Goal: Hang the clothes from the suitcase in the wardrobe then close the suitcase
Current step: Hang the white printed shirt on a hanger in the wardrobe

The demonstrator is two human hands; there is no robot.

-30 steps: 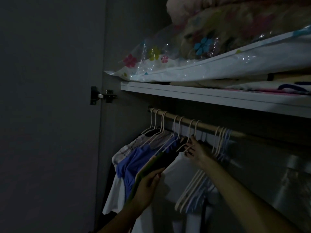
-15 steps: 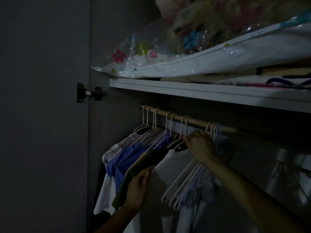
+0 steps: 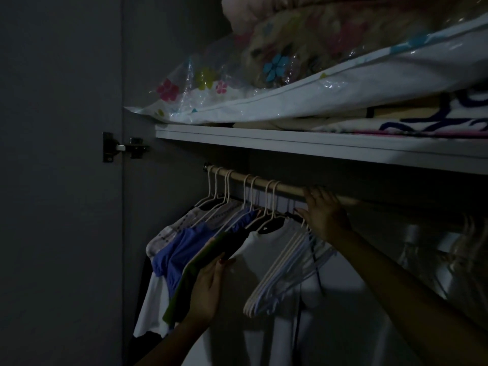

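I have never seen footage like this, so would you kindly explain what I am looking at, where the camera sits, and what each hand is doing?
There is no machine here: a person works with two bare hands, and the single camera is worn on the person's head, looking forward into a dim wardrobe.

The left hand rests with straight fingers against a green garment hanging among blue and white clothes. The right hand reaches up to the pale wooden hanging rail, at a bunch of empty white plastic hangers; whether its fingers grip anything is too dark to tell.

Above, a white wardrobe shelf carries a clear plastic storage bag printed with flowers, holding folded bedding. A metal door hinge sits on the left.
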